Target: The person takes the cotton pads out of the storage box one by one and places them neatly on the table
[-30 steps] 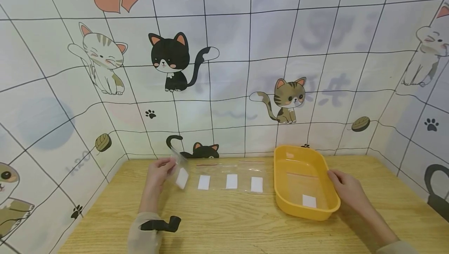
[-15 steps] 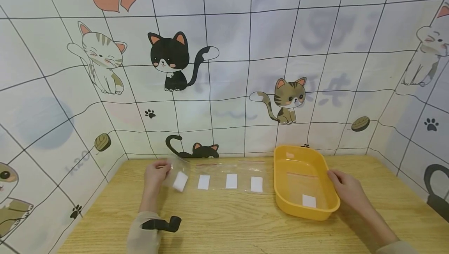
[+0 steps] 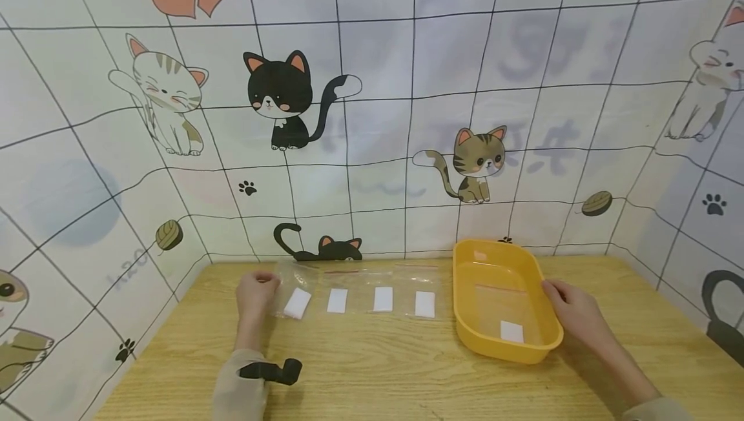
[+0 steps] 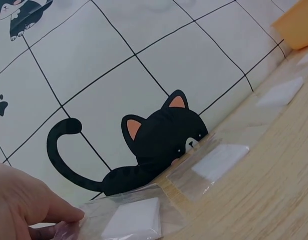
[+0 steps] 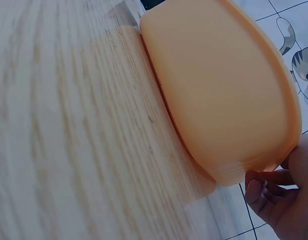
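Note:
My left hand [image 3: 254, 292] pinches the left edge of a clear zip bag [image 4: 96, 212] holding a white block [image 3: 298, 303]. That bag lies on the table at the left end of a row, its block slightly slanted. Several similar bags follow to the right, among them one with a white block [image 3: 337, 300], and the neighbouring ones lie close or overlap. On the right, my right hand [image 3: 575, 314] holds the rim of a yellow plastic basin [image 5: 224, 90] between thumb and fingers. Inside the basin lies another zip bag [image 3: 494, 305] with a white block.
The wooden table [image 3: 372, 369] ends at the back against a wall covering [image 3: 378, 130] printed with cats and grid lines. A black curved object [image 3: 723, 318] is partly visible at the right edge. A black strap [image 3: 270, 371] circles the left sleeve.
The left-hand bag was held up and tilted; it has come down flat on the table. My left hand has moved slightly left and down. The right hand and basin have stayed put.

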A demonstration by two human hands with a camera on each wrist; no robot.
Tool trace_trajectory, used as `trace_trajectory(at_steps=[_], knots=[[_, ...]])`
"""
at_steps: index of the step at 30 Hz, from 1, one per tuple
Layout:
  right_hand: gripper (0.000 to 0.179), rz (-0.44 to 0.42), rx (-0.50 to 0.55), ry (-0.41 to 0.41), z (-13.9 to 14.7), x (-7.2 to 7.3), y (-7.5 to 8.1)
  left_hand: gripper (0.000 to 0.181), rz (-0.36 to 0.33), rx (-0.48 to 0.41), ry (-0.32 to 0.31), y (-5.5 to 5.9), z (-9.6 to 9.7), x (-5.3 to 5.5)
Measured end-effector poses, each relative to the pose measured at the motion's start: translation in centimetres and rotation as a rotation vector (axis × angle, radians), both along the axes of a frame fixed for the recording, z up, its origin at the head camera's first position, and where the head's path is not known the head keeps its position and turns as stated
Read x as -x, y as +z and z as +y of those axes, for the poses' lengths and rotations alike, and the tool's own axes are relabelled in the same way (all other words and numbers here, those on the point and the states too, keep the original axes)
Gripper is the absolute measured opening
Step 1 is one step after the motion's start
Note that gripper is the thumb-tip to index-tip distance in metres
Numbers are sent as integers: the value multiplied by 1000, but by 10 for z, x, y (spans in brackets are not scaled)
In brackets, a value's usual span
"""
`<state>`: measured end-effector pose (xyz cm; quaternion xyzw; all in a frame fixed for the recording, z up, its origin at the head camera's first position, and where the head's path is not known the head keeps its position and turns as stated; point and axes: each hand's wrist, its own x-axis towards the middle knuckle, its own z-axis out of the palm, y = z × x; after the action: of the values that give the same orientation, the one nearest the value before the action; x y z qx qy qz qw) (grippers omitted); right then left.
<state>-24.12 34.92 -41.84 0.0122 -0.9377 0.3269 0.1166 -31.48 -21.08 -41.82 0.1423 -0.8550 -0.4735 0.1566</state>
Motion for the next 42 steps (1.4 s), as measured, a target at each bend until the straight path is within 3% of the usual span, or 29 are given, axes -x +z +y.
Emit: trace_trajectory(at_steps=[11, 25, 35, 42], knots=[[53, 22, -5, 3, 0, 1, -2, 23, -14, 41, 28, -1, 3, -5], [50, 41, -18, -3, 1, 1, -3, 21, -46, 104, 34, -11, 4, 0], [51, 32, -11, -11, 0, 0, -2, 22, -57, 163, 32, -12, 5, -1], [50, 27, -12, -16, -1, 1, -2, 23, -101, 200, 27, -12, 6, -2]])
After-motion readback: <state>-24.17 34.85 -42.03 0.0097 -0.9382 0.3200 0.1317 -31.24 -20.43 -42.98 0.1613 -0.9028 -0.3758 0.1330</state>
